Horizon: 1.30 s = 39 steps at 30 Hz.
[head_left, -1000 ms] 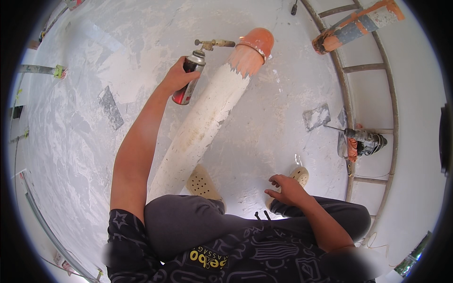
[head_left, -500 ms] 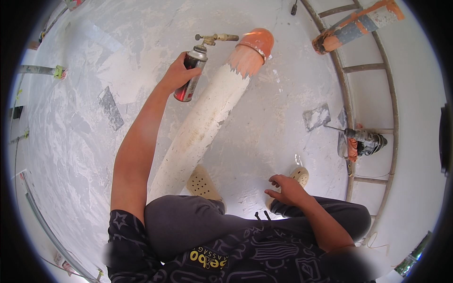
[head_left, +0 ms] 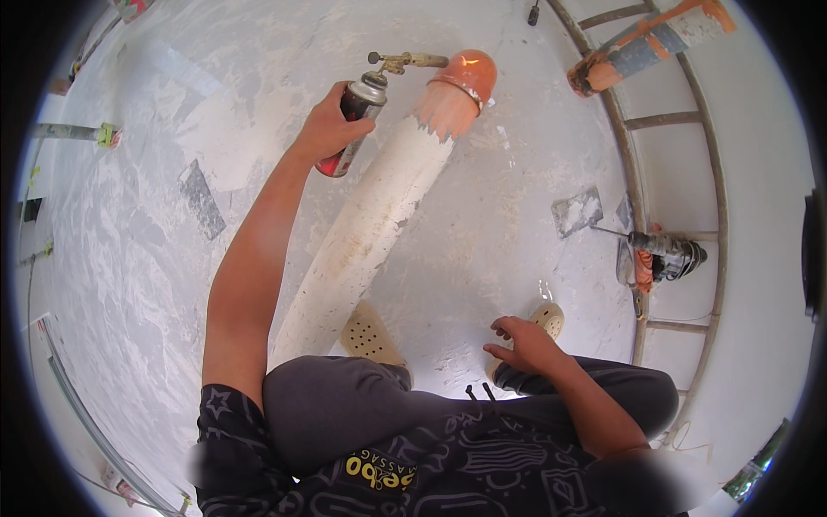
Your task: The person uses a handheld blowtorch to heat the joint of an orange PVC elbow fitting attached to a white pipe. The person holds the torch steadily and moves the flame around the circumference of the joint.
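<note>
Above the pale, smeared floor (head_left: 491, 202), the left grip (head_left: 332, 129) clasps a gas torch (head_left: 369, 96), its nozzle (head_left: 424, 59) aimed rightward at the orange cap (head_left: 472, 77) just beside it, ending a white pipe (head_left: 357, 228) that slants away to the right, while the empty right grip (head_left: 527, 346) hangs farther off.

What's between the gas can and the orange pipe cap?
Head view: the brass torch bridges most of the gap from the gas can to the orange cap; grey floor shows below it. Whether torch touches cap is unclear.
</note>
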Tool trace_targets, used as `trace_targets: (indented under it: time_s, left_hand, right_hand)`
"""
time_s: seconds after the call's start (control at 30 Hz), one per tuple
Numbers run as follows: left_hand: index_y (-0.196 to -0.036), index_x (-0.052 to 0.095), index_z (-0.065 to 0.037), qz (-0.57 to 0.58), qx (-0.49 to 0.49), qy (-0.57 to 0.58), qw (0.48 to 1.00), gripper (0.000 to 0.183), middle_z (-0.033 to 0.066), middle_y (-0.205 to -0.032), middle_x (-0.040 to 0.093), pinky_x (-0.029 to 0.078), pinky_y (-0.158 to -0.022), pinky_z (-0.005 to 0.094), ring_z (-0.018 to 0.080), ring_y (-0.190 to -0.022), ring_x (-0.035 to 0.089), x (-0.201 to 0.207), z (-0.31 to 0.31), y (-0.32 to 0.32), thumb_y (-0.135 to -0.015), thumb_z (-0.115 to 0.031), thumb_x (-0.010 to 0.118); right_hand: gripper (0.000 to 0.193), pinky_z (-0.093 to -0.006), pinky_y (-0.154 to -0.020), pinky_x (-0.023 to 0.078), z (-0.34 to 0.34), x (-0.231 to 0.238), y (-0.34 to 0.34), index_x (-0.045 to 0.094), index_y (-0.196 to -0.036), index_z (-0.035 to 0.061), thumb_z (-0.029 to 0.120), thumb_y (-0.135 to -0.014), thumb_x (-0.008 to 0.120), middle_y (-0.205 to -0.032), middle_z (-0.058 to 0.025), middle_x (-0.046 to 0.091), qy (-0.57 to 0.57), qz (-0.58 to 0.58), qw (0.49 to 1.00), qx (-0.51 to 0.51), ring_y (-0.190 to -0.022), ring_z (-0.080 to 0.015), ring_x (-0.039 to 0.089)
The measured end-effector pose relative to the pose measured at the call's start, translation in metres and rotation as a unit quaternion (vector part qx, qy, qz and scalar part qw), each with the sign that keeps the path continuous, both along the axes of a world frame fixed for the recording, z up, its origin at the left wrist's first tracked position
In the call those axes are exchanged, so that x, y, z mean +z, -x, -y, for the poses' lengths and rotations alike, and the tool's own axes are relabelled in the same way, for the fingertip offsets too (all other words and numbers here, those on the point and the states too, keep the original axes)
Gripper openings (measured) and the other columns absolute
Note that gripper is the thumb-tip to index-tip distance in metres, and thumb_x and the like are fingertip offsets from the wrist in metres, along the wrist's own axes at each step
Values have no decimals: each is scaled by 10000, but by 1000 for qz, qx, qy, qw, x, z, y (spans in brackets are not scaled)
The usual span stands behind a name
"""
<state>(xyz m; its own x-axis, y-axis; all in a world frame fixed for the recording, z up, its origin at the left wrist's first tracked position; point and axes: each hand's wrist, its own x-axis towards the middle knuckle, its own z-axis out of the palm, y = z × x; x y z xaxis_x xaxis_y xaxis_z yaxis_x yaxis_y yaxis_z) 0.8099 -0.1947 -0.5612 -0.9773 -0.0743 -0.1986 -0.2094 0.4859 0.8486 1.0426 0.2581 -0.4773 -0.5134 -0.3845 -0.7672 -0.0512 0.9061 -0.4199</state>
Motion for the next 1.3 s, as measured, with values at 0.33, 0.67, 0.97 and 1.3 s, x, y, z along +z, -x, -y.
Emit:
trace_targets:
  time_s: [0.33,0.67,0.97,1.3]
  left_hand:
    - [-1521,516,-106,-13,-43,34,998,832,156,-1243,739,560,-1020,412,291,-1119,720,42,-20,-2,-770,-259,837]
    - [-1441,567,-49,-37,-49,35,998,721,131,-1166,737,577,-943,381,246,-990,712,56,-35,-6,-779,-181,819]
    - [-1462,545,-96,-43,-36,31,998,745,125,-1153,723,564,-950,390,252,-1010,700,48,-28,-9,-777,-180,825]
    - [-1485,529,-131,-70,-65,14,995,723,105,-1248,698,566,-950,352,208,-1080,677,27,-21,-16,-816,-149,801]
  right_hand:
    - [488,-462,-960,570,0,2,0,685,-1264,26,426,-994,755,-1202,-170,753,-3,-2,1000,-2,-1094,-364,731]
    - [485,-461,-960,572,-1,2,-2,690,-1259,24,424,-992,758,-1188,-170,758,0,-5,1000,2,-1093,-366,733]
    - [473,-473,-953,571,-3,1,-3,684,-1249,31,427,-1000,748,-1190,-172,752,4,-13,1000,12,-1080,-374,728]
    - [468,-472,-960,569,-4,-1,-4,684,-1248,40,434,-1003,745,-1191,-170,752,5,-12,1000,12,-1092,-372,726]
